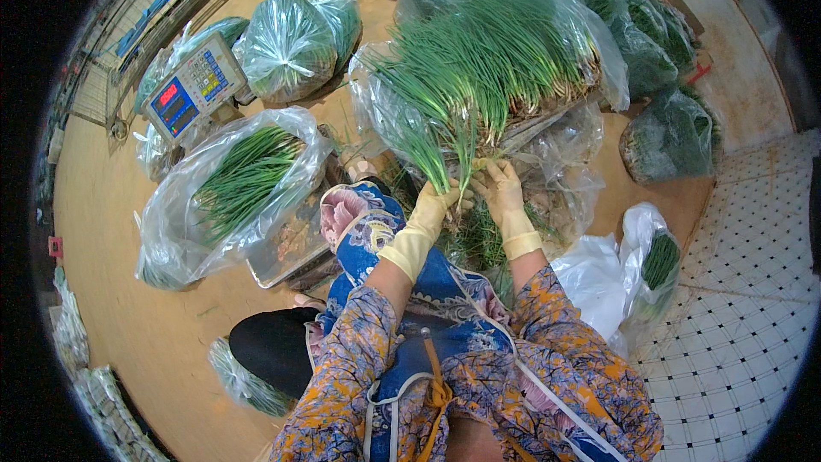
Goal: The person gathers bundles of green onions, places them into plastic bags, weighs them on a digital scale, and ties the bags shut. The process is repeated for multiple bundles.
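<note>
My left hand [441, 202], in a cream rubber glove, is closed around the lower stems of a small bunch of green onions [426, 160], their green tops pointing away from me. Beside it my right hand [500, 183], gloved alike, has its fingertips at the bunch's right edge; whether they pinch a stalk or leaf cannot be told. Just beyond both hands lies a big heap of green onions [507, 45] on clear plastic, with pale root ends towards me and to the right. Loose green trimmings [478, 237] lie below my hands, between the knees.
At left, an open clear bag of green onions [247, 173] rests on a scale platform [288, 256], with its lit display [174, 106] behind. Tied bags [288, 45] stand farther back. More bags [670, 138] line the right side, near a white plastic bag [593, 279]. A wire cart [109, 70] is far left.
</note>
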A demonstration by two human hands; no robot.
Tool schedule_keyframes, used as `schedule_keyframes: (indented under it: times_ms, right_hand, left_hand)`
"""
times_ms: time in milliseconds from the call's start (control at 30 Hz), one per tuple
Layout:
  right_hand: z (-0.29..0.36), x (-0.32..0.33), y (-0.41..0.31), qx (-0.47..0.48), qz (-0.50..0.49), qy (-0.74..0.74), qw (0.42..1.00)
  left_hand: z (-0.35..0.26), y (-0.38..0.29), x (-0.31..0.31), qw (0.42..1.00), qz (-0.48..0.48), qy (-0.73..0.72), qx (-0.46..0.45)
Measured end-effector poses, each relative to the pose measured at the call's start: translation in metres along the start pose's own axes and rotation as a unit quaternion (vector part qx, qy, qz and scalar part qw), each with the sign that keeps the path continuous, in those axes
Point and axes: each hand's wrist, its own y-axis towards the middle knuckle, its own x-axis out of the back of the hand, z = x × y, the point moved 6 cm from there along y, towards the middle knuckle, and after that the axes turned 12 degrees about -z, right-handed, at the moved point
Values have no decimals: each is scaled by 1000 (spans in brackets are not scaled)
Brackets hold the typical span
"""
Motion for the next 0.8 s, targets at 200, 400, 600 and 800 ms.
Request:
schedule_keyframes:
  times_ms: [200,400,600,800]
  right_hand:
    - [-18,-3,0,-75,-56,136,986]
    - [-6,30,1,-95,44,-110,988]
    - [32,59,35,188,38,-597,779]
    - [44,-7,113,186,-165,-663,706]
  left_hand:
    - [8,17,20,992,-67,86,-61]
    - [-4,18,33,989,-127,34,-70]
    - [-38,36,36,981,-97,-1,-169]
    - [-22,74,28,992,-83,-91,-12]
